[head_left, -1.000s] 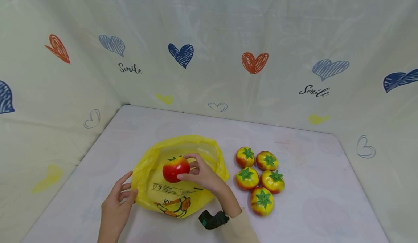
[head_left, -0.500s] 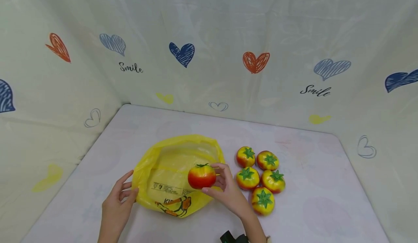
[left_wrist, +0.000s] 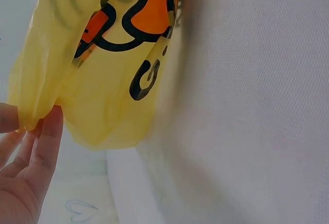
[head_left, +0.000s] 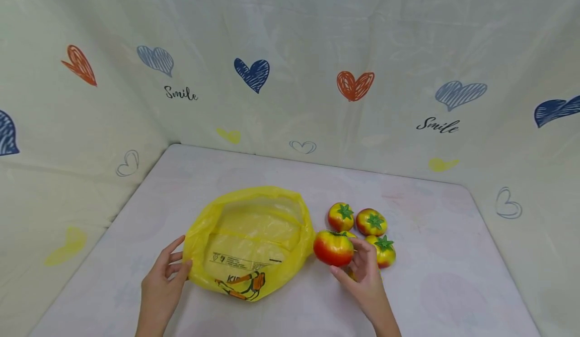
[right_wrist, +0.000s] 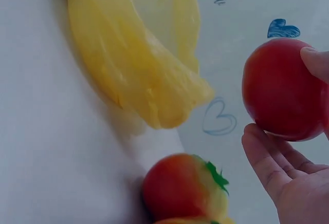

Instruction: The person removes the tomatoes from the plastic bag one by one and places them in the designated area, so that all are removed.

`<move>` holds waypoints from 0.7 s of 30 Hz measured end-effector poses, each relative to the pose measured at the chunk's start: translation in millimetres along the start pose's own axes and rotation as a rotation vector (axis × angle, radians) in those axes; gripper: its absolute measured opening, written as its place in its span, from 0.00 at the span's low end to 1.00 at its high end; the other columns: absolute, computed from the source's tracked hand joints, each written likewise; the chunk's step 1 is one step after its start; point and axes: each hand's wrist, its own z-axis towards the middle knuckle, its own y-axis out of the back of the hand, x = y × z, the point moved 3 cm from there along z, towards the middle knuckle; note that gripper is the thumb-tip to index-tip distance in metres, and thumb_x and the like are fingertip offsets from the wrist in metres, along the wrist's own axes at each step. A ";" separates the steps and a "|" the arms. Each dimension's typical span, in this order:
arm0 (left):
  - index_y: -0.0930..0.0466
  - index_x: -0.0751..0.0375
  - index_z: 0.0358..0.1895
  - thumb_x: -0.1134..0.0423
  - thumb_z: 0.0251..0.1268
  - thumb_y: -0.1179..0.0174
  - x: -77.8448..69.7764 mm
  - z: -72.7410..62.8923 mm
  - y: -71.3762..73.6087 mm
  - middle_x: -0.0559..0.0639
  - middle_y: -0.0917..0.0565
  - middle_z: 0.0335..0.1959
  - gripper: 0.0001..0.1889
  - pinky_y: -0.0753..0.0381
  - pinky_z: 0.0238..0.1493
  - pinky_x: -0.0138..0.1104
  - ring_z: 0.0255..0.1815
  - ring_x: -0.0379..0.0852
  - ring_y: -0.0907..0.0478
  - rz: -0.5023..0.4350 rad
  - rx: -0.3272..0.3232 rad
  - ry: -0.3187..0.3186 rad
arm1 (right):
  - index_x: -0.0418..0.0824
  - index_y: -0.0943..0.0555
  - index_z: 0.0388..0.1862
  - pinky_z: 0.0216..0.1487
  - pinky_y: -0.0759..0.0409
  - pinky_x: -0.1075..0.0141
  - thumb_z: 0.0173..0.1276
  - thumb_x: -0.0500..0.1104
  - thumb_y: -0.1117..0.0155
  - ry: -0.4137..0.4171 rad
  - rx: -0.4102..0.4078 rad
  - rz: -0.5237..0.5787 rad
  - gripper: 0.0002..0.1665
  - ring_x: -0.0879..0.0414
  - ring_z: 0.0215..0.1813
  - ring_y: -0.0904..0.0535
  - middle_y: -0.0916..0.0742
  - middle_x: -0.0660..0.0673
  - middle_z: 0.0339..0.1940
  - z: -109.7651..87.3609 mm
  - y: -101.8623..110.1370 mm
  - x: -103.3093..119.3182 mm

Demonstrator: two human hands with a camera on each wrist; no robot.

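A yellow plastic bag (head_left: 294, 271) with orange-and-black print lies mouth-up on the table. My left hand (head_left: 163, 286) pinches its left rim; in the left wrist view the film of the bag (left_wrist: 108, 121) passes between thumb and fingers. To the right of the bag, my right hand (head_left: 368, 281) holds a shiny red-and-yellow tomato (head_left: 332, 249) between thumb and fingers, raised over the other tomatoes. The right wrist view shows the smooth red side of the held tomato (right_wrist: 277, 93) with the fingers (right_wrist: 267, 167) under it.
Several more tomatoes with green star-shaped tops, such as the back right tomato (head_left: 371, 222), sit grouped right of the bag, partly hidden by my right hand. The pale table (head_left: 435, 256) meets a hanging curtain (head_left: 299, 35) printed with hearts behind and at the sides.
My right hand has carried the tomato rightwards, from over the bag's mouth to over the group of tomatoes. The left hand and the bag have stayed in place.
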 end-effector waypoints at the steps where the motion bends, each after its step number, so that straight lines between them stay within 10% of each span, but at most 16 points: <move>1: 0.39 0.46 0.69 0.66 0.65 0.46 0.0 0.0 -0.1 0.60 0.24 0.53 0.29 0.22 0.32 0.20 0.30 0.19 0.31 0.000 0.001 -0.001 | 0.40 0.44 0.61 0.52 0.27 0.82 0.54 0.34 0.30 0.004 -0.029 0.006 0.41 0.69 0.52 0.28 0.29 0.48 0.57 -1.6 4.6 -1.2; 9: 0.39 0.47 0.69 0.65 0.65 0.46 1.0 0.5 -0.7 0.60 0.24 0.53 0.29 0.22 0.32 0.20 0.31 0.20 0.31 0.009 0.007 0.014 | 0.27 0.41 0.57 0.47 0.21 0.75 0.57 0.23 0.39 0.217 -0.109 0.030 0.31 0.59 0.47 0.22 0.24 0.37 0.50 -9.9 29.0 -15.5; 14: 0.39 0.46 0.69 0.65 0.65 0.46 0.1 -0.1 -0.9 0.61 0.24 0.53 0.29 0.23 0.31 0.20 0.31 0.21 0.30 0.009 0.002 0.016 | 0.33 0.34 0.56 0.45 0.21 0.75 0.57 0.33 0.33 0.099 -0.081 -0.158 0.30 0.58 0.46 0.22 0.21 0.41 0.49 -16.2 26.6 -19.5; 18: 0.39 0.47 0.69 0.65 0.65 0.46 0.6 0.0 -0.8 0.60 0.24 0.53 0.29 0.23 0.32 0.19 0.31 0.21 0.30 0.009 0.004 0.021 | 0.45 0.33 0.60 0.52 0.21 0.60 0.55 0.49 0.29 -0.089 0.275 -0.341 0.36 0.51 0.53 0.26 0.24 0.45 0.58 -25.1 10.3 -19.5; 21: 0.39 0.47 0.69 0.65 0.66 0.46 1.4 0.3 -0.9 0.60 0.25 0.53 0.29 0.24 0.31 0.19 0.33 0.26 0.27 0.015 0.002 0.029 | 0.51 0.37 0.66 0.55 0.23 0.56 0.57 0.59 0.33 -0.019 0.622 -0.462 0.41 0.51 0.58 0.31 0.30 0.45 0.64 -38.4 -12.4 -23.9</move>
